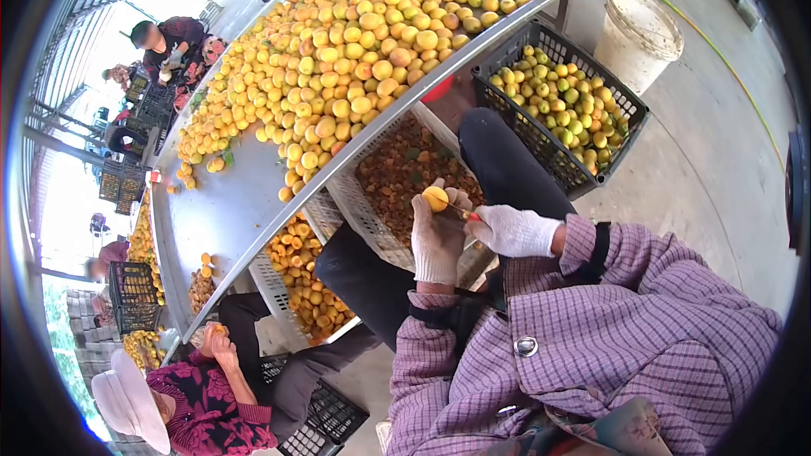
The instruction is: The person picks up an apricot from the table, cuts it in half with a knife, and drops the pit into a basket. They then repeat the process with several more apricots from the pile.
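Observation:
In the head view, my left hand (438,236), in a white knit glove, is closed around a yellow apricot (435,198) held near its fingertips. My right hand (517,231), also gloved, grips a small red-handled tool (472,216). The tool points toward the apricot; its tip is too small to make out. Both hands are close together above my lap. Below and behind them is a white crate (359,213) holding brown stones and scraps. Beside it, a second white crate (272,289) contains split orange apricot halves.
A metal table (224,207) bears a large heap of apricots (338,59). To the right are a black crate (621,165) of greenish-yellow apricots and a dirty white bucket (629,55). A co-worker in a pale hat (127,401) sits at lower left, hands on a fruit. More people are farther back.

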`<state>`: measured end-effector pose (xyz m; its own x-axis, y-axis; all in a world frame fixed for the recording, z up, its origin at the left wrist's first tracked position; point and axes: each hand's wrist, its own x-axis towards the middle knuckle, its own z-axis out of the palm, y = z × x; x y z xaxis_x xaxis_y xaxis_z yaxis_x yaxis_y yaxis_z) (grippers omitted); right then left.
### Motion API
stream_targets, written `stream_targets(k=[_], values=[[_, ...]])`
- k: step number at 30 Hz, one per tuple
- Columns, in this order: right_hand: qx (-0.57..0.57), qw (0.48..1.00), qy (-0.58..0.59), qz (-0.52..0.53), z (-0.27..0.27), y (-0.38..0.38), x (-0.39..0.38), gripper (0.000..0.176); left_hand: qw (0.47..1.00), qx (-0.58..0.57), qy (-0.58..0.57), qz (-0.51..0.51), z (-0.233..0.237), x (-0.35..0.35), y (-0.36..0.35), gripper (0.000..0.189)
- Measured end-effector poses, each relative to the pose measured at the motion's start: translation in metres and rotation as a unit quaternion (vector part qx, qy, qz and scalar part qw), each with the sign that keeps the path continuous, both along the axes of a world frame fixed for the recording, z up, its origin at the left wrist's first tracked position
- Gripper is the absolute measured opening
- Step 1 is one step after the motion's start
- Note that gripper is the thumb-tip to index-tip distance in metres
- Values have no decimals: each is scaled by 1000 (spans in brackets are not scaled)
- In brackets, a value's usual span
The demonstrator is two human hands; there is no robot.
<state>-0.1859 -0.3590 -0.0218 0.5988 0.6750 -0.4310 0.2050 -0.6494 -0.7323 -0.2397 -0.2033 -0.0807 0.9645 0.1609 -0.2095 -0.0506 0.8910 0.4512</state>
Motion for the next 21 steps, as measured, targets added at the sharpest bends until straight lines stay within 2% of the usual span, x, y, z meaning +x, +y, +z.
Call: stream_targets(k=[2,7,9,10,11,12,13,15,17,21], values=[[-3,1000,-11,-13,-3,1,-1,50,999,-41,15,-9,-8,2,-6,61],[25,999,-18,-11,8,9,17,49,998,20,41,-52,1,-4,-3,57],[-20,979,198,-52,35,8,18,48,996,54,43,-52,2,-4,3,54],[-13,982,183,-50,43,6,13,47,998,59,14,-36,0,-3,6,52],[48,997,63,-1,-1,2,11,47,998,64,-15,-20,-2,-3,8,50],[36,999,26,-10,-7,7,6,48,999,10,-14,-30,-1,-5,5,49],[23,999,-11,-21,-12,7,1,48,999,5,-7,-31,-7,-5,1,49],[30,997,-17,-62,-11,11,6,49,997,-60,26,-44,-21,2,-6,50],[27,999,26,-11,-12,14,21,52,999,-18,29,-40,-13,2,-2,51],[2,999,51,-9,-9,9,14,52,999,-15,43,-12,-10,3,4,54]])
